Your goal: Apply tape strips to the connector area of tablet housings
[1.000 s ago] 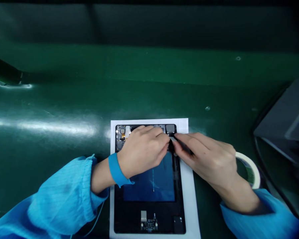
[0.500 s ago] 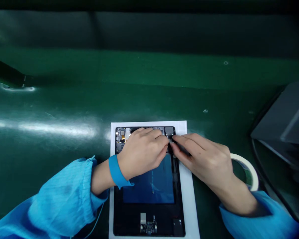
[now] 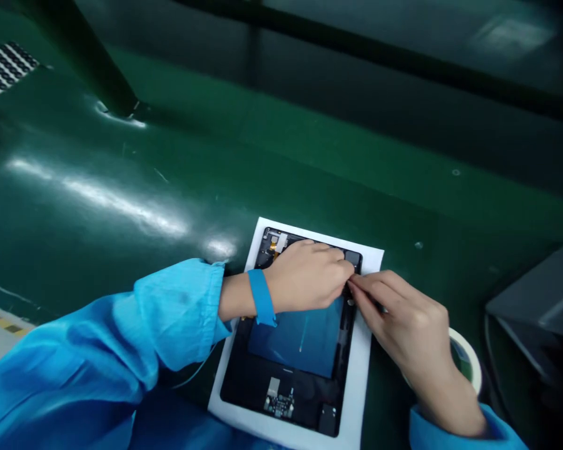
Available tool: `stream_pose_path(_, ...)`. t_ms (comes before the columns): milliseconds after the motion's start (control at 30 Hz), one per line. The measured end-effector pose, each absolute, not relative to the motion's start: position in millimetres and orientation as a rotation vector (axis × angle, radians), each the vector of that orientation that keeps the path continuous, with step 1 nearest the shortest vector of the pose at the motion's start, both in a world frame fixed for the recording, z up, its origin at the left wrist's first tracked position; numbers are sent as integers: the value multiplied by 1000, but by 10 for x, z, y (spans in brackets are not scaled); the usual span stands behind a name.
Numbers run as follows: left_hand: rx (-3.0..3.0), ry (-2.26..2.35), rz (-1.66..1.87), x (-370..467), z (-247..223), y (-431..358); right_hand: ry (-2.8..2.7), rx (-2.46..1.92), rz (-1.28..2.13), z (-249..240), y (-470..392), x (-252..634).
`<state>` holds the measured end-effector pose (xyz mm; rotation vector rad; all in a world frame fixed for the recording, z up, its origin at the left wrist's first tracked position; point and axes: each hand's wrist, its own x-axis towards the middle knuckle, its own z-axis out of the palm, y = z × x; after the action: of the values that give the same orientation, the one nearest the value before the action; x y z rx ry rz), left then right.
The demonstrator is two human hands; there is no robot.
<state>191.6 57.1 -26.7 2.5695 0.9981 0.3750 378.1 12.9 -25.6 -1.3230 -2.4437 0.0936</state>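
An opened tablet (image 3: 239, 375) lies face down on a white sheet (image 3: 363, 362), its inner parts bare: a large blue panel in the middle and a small circuit board (image 3: 280, 403) near the bottom. My left hand (image 3: 309, 275), with a blue wrist strap (image 3: 261, 297), reaches across the tablet's upper part, fingers curled and pressed together at its upper right corner. There my right hand (image 3: 408, 319) meets it, thumb and forefinger pinched. Whatever the fingertips grip is hidden or too small to make out.
A roll of white tape (image 3: 471, 359) lies on the green bench mat (image 3: 206, 181), partly behind my right wrist. At the right stands a dark grey box-like object (image 3: 539, 294) with a cable. A dark post (image 3: 103, 69) rises at the upper left, near a striped grid-like item (image 3: 4, 69).
The head view has tilted and shifted, so tablet and sheet appear rotated and farther right. My fingertips have drawn together at the tablet's upper right corner.
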Motion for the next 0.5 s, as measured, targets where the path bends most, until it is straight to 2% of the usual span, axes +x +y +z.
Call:
stream_pose_path(233,2479,992,361,1930,-277,576,-2722,-1486,-310,-145,-58,3628)
stream_pose_path(400,2415,1023,424,1873,-190,544,-2643,-1488,-220,-196,-166,3645)
stream_pose_path(500,2271,1089,559,1518,-10,287,-2555,-1454,-181,-206,-293,3735)
